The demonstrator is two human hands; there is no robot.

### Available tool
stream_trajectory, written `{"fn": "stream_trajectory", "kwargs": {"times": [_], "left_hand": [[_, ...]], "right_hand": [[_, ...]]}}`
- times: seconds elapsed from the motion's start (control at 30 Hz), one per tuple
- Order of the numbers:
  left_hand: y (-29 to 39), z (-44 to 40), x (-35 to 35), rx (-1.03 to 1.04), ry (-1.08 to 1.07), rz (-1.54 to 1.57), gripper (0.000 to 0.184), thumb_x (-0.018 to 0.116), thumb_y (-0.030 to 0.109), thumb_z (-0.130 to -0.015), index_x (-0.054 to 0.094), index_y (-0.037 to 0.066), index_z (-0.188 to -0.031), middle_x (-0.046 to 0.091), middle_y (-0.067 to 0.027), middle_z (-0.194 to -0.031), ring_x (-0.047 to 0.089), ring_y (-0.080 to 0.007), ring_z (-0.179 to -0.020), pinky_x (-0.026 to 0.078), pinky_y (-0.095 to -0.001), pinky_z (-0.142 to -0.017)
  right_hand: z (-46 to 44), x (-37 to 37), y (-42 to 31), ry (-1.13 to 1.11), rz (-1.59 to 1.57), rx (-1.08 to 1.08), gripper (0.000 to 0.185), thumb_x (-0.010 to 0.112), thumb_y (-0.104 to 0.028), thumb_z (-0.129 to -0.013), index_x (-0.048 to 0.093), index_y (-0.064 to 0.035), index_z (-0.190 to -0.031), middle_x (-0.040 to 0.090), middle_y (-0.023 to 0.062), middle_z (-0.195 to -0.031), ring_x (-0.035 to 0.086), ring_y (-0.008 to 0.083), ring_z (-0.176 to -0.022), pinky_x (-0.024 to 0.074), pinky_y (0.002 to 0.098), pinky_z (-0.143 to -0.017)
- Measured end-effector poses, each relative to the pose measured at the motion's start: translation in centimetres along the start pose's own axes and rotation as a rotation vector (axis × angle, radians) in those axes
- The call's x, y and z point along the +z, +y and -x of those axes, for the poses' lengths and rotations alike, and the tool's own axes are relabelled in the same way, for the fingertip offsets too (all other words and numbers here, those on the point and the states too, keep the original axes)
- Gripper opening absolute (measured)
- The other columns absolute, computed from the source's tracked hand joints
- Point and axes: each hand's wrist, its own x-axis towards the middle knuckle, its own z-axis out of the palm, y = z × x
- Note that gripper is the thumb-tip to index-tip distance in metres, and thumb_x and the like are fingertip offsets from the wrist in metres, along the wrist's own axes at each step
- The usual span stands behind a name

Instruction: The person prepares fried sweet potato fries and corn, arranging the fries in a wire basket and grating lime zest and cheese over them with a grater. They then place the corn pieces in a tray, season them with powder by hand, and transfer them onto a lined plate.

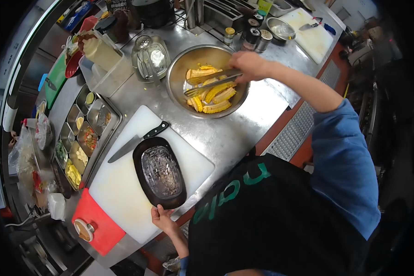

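The steel surface (255, 115) carries all items noted below. A large white cutting board (119, 193) lies flat on it. Beyond the board stands a wide metal bowl (176, 64), apart from it and upright. On the far side of the board is a metal tray (118, 120), fitted with small containers of cut food, some green, some yellow, some red.

An oval black dish (161, 172) rests over the white board, its inside marked by a dull, patchy coating. A red board (99, 225) lies at the white board's left end. A black-handled knife (134, 145) lies on the white board just beside the dish, blade pointing away from the bowl.

Metal tongs (216, 75) reach into the bowl, arms apart; whether they grip anything cannot be determined. The right hand (250, 66) is closed round their upper end. The left hand (163, 218) pinches the dish's near end; its fingers are partly hidden. Yellow corn pieces (223, 95) lie inside the bowl, beneath the tongs.
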Motion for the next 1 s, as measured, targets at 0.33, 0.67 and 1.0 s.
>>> {"fn": "stream_trajectory", "kwargs": {"times": [0.33,0.67,1.0], "left_hand": [[-1.5,3.4,2.2,-0.062,0.08,-0.022,0.015,0.055,0.011,-0.088,0.053,0.0,-0.098,0.051,-0.003,-0.073,0.048,-0.0078,-0.049,0.052,-0.026,-0.047],[-1.5,11.5,12.0,-0.207,0.139,0.313,0.032,0.057,0.001,-0.084,0.042,-0.003,-0.112,0.056,-0.0114,-0.077,0.063,-0.0236,-0.061,0.057,-0.0325,-0.056],[0.6,10.7,11.9,-0.26,-0.013,0.258,0.066,0.048,-0.004,-0.085,0.015,0.007,-0.141,0.052,-0.0092,-0.077,0.066,-0.0262,-0.066,0.058,-0.0397,-0.064]], "right_hand": [[-4.0,-3.6,5.0,-0.149,0.257,-0.308,0.043,0.074,-0.017,-0.065,0.054,-0.0064,-0.101,0.062,0.0112,-0.084,0.06,0.0306,-0.084,0.047,0.0407,-0.073],[-0.1,-5.2,6.8,-0.196,0.113,-0.213,0.037,0.071,-0.018,-0.069,0.058,-0.0068,-0.102,0.062,0.0142,-0.079,0.06,0.0315,-0.084,0.0465,0.0411,-0.074],[3.4,-2.9,-9.8,0.15,-0.06,-0.557,0.045,0.064,-0.01,-0.074,0.051,-0.0084,-0.117,0.06,0.0107,-0.102,0.062,0.0252,-0.085,0.0511,0.0327,-0.07]]}}
